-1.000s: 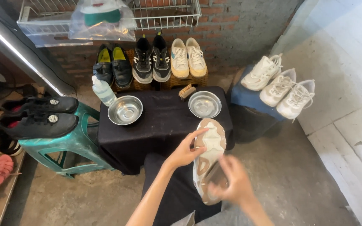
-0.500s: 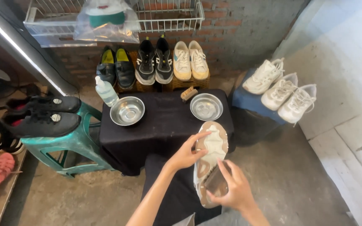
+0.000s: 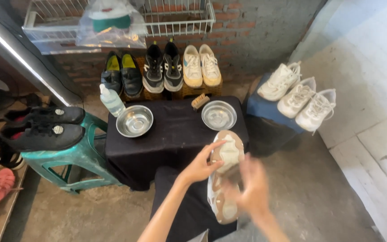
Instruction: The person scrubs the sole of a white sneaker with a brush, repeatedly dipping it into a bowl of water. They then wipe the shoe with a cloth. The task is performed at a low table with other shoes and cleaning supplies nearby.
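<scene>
A white shoe (image 3: 227, 154) lies sole-up over my lap, its pale sole showing brown dirt. My left hand (image 3: 201, 165) grips its toe end from the left side. My right hand (image 3: 249, 188) is blurred with motion over the middle of the sole; something dark shows under its fingers, but I cannot tell what it is. Just beyond the shoe, a black-draped table (image 3: 175, 130) carries two metal bowls, one on the left (image 3: 134, 120) and one on the right (image 3: 219, 114).
A small brush (image 3: 200, 101) and a clear bottle (image 3: 111, 99) sit at the table's back. Pairs of shoes (image 3: 163, 67) line the brick wall under a wire shelf (image 3: 175, 18). Three white sneakers (image 3: 297, 95) rest on a blue stool, black shoes (image 3: 43, 127) on a green one.
My right hand has slid up the sole toward the middle and is now blurred. The left hand keeps its hold on the toe end. The view has shifted slightly.
</scene>
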